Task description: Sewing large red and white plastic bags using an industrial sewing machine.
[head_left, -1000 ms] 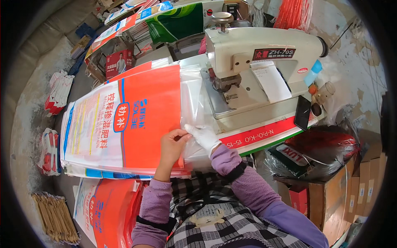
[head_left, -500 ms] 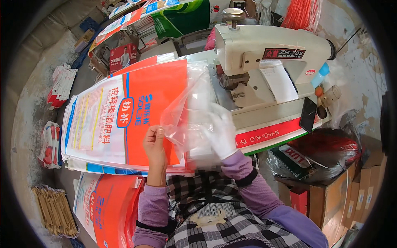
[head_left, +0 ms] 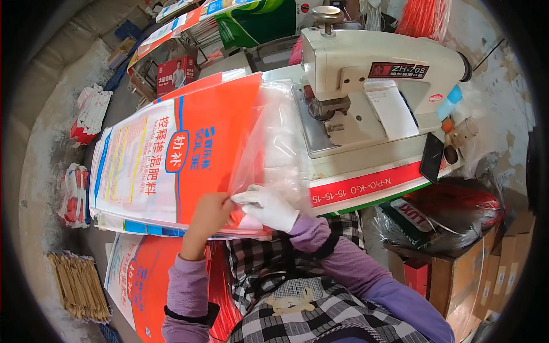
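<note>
The bare left hand (head_left: 210, 216) and the white-gloved right hand (head_left: 269, 207) meet over the near part of the top bag (head_left: 214, 123), which lies on a stack left of the sewing machine (head_left: 380, 63). The right hand's fingertips are pinched together on the edge of the clear liner (head_left: 280, 137). The left hand's fingers are bent and slightly blurred, their tips partly covered by the glove, so I cannot tell whether they grip the film. Wrinkles and glare make the liner's folds hard to follow.

The bag carries blue lettering on its orange part, a blue-outlined badge, and red characters above smaller lines on the white part. A black-and-red plate on the machine bears pale lettering; the notepad (head_left: 392, 111) shows marks too faint to read. Letters and figures on the red strip (head_left: 354, 193) stand upside down. The lower bags (head_left: 151, 280) are partly hidden by the left sleeve (head_left: 187, 288), and the red tassels (head_left: 424, 22) are cut off at the top.
</note>
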Demonstrator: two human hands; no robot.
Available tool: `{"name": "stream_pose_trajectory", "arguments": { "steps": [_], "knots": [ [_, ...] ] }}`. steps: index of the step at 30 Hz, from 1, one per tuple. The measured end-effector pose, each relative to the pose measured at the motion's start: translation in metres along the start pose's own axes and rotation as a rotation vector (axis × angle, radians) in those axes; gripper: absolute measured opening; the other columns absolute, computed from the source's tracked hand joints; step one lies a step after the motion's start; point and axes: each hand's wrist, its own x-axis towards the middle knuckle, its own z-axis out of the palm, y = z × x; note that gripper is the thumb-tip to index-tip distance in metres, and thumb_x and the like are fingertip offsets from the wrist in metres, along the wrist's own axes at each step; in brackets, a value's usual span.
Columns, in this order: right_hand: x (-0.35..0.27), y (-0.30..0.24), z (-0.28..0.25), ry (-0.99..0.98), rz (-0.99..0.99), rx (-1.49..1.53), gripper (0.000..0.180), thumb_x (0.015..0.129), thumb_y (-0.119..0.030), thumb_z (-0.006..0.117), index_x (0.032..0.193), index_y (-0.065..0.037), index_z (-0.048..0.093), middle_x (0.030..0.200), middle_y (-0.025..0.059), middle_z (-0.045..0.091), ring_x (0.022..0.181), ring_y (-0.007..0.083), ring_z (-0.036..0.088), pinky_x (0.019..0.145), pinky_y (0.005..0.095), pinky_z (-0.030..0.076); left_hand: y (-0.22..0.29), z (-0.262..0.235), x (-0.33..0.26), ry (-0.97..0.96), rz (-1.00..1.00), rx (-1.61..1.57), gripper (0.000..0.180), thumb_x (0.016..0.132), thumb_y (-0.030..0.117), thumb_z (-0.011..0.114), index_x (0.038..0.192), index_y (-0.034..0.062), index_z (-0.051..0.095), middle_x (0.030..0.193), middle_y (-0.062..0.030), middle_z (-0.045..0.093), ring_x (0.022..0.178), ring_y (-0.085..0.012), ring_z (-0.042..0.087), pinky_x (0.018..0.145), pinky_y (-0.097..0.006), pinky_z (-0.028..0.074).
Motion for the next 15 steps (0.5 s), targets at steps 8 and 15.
{"name": "stream_pose_trajectory", "arguments": {
  "steps": [8, 15],
  "knots": [
    [-0.004, -0.021, 0.000, -0.143, -0.074, -0.332, 0.029, 0.088, -0.021, 0.056, 0.111, -0.006, 0.066, 0.092, 0.0132, 0.062, 0.087, 0.0325, 0.060, 0.076, 0.0408, 0.047, 0.001, -0.003, -0.001, 0.114, -0.087, -0.705, 0.024, 0.090, 0.014, 0.058, 0.072, -0.0025, 0.060, 0.060, -0.0019, 0.057, 0.047, -0.0122, 0.056, 0.045, -0.028, 0.043],
    [0.046, 0.035, 0.055, -0.046, -0.299, -0.513, 0.027, 0.090, -0.027, 0.047, 0.088, -0.011, 0.068, 0.095, 0.0090, 0.067, 0.092, 0.0259, 0.061, 0.083, 0.0437, 0.046, 0.031, -0.056, -0.033, 0.460, 0.098, -0.155, 0.022, 0.083, 0.016, 0.069, 0.071, -0.0008, 0.063, 0.053, -0.0095, 0.053, 0.047, -0.0133, 0.054, 0.045, -0.033, 0.039]
  ]
}}
